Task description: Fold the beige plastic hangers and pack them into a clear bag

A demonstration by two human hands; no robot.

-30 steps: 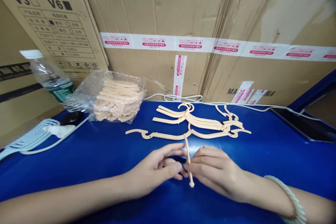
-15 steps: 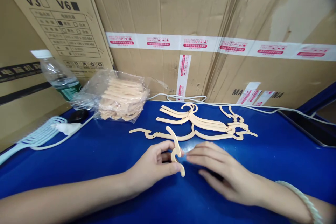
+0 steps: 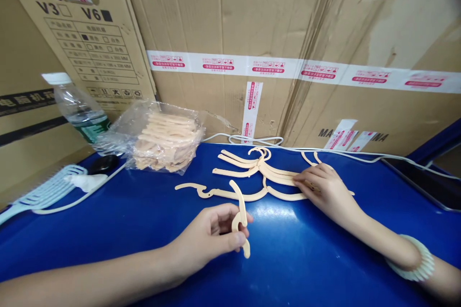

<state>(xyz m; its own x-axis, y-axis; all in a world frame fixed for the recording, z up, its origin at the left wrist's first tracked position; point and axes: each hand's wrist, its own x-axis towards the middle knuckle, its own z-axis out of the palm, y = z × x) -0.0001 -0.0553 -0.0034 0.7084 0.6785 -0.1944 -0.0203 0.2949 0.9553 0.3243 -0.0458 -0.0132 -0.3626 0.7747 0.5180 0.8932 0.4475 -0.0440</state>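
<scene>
My left hand (image 3: 216, 235) pinches a beige curved hanger piece (image 3: 240, 204), a hook-like arm held upright above the blue tabletop. To the right, my right hand (image 3: 329, 192) reaches over the right end of several beige folding hanger parts (image 3: 281, 171), its fingers closed around the ends there. It covers part of them, so the exact piece under the fingertips is hidden. In front of that stack lies a joined hanger (image 3: 237, 195) with both arms spread and a hooked tip at the left. Two thin curved tips (image 3: 309, 157) show behind my right hand.
A clear plastic bag (image 3: 163, 141) of beige hanger parts stands at the back left. Beside it are a water bottle (image 3: 82, 115), a light blue hairbrush (image 3: 54, 184) and a black rounded object (image 3: 103, 164). A white cable (image 3: 324, 146) runs along the cardboard (image 3: 223, 19) behind. A dark phone-like slab (image 3: 421, 182) lies right.
My right hand has moved away from my left hand, back and right, onto the right end of the hanger parts. My left hand keeps its piece, a little lower in view.
</scene>
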